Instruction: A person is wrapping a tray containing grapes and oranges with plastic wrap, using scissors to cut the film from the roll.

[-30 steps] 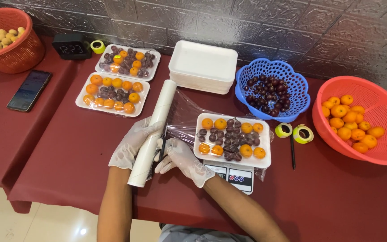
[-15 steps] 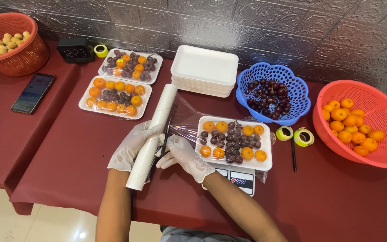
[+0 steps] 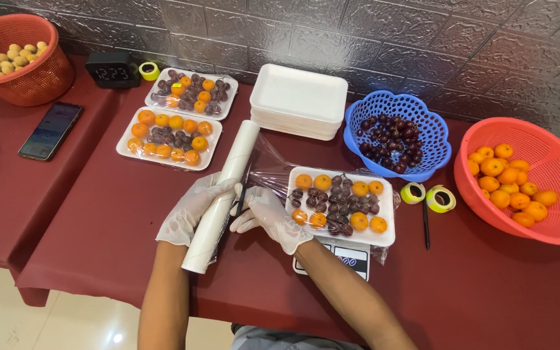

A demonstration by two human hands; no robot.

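Observation:
Both my hands wear thin clear gloves. My left hand (image 3: 189, 210) grips a long white roll of cling film (image 3: 225, 188) lying on the dark red table (image 3: 111, 240). My right hand (image 3: 268, 214) presses on the stretched film just right of the roll. The clear film (image 3: 270, 162) runs from the roll over a white foam tray of small oranges and dark grapes (image 3: 339, 204). That tray sits on a small white scale (image 3: 332, 256).
Two wrapped fruit trays (image 3: 168, 137) (image 3: 192, 93) lie at the back left. A stack of white foam trays (image 3: 298, 100), a blue basket of grapes (image 3: 396, 136), an orange basket of oranges (image 3: 539, 181), two tape rolls (image 3: 426, 194), a pen (image 3: 426, 225), a phone (image 3: 50, 129).
The roll and both hands stay nearly in place; the view has shifted slightly, and the film looks pulled a bit further over the tray.

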